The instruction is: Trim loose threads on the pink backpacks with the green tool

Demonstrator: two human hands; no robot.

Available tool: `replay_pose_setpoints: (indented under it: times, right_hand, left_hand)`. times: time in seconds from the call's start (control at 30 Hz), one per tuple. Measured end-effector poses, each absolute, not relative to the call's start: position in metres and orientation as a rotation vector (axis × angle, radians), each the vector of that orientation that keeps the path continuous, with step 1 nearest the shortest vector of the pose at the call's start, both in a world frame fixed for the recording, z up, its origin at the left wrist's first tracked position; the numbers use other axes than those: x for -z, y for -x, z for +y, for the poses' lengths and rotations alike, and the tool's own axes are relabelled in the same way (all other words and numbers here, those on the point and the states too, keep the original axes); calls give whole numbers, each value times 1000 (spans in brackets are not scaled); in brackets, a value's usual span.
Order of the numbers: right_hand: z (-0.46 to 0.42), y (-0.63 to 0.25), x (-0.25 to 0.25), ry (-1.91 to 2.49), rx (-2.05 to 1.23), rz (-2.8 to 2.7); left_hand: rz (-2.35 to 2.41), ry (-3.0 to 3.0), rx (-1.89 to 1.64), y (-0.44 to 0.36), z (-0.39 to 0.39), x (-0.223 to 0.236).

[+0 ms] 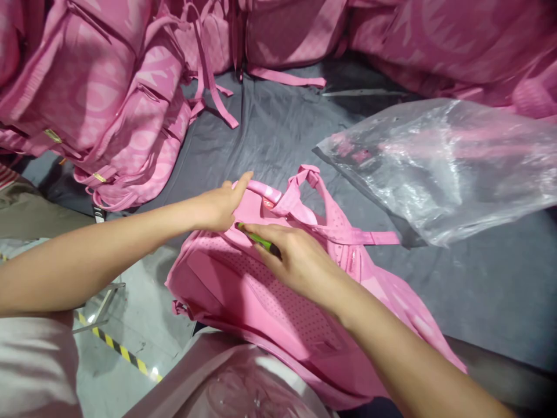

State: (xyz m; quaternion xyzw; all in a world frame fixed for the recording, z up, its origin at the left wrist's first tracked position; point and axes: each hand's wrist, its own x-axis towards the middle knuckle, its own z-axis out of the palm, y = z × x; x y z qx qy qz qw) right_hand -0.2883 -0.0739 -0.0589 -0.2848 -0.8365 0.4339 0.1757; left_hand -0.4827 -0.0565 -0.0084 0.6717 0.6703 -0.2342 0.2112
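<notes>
A pink backpack (pixel 278 307) lies half off the table edge against my lap, its dotted inner side and opening facing me. My left hand (pixel 221 206) is closed on the upper rim of the backpack, the index finger stretched out beside the top handle (pixel 263 190). In my right hand (pixel 291 255) is a small green tool with a dark end (pixel 263 241), its kind partly hidden by the fingers. The tool's tip meets the backpack's rim close to my left fingers. A strap (pixel 365 236) of the bag lies on the table to the right.
Several pink backpacks (pixel 96 87) stand along the left and back of the dark-covered table (pixel 278 128). A clear plastic bag (pixel 435 174) lies at the right. Below left are the floor with yellow-black tape (pixel 117 346) and another person's leg (pixel 43 212).
</notes>
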Motion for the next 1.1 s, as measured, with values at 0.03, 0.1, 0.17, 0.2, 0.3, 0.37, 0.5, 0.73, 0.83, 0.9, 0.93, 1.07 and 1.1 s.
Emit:
replay_pose_setpoints:
  times: [0.03,0.1,0.17,0.2,0.3,0.37,0.5,0.73,0.83,0.9,0.93,1.07,1.1]
  right_hand:
    - [-74,288,58,846,-1200,-2383]
    - [-74,289,58,839,-1206,-2369]
    - [-73,289,60,780,-1264,-2354]
    - [-72,289,60,768,-1281,-2355]
    - [-69,290,62,780,-1264,-2344]
    - [-68,291,61,733,-1293,-2310]
    - [-69,294,56,728,-1357,-2294]
    - [-58,308,60,749,-1524,-2269]
    - [-53,301,45,735,-1607,-2149]
    - [-52,273,29,673,-1735,-2004]
    - [-52,250,23,700,-1734,-1921]
    - [-46,125,33,1174,-964,-1655]
    - [-40,95,44,1315,-756,-1583]
  left_hand:
    - [1858,-1871,647,483,-56,9]
    - [1855,-1877,646,483,-56,9]
    - [1873,-1867,646,483,-57,9]
    - [1881,-1864,640,483,-57,9]
    - [1891,-1859,645,483,-56,10]
    - [1880,-1874,647,484,-57,11]
    - [1852,-1919,599,488,-59,10]
    - [1894,-1932,603,494,-55,22]
    - [1875,-1954,533,505,-58,24]
    - [1824,-1937,430,518,-57,19]
    - [1811,-1923,370,522,-53,14]
    - [1857,-2006,115,504,-7,-12]
    - [1846,-2059,43,488,13,-17]
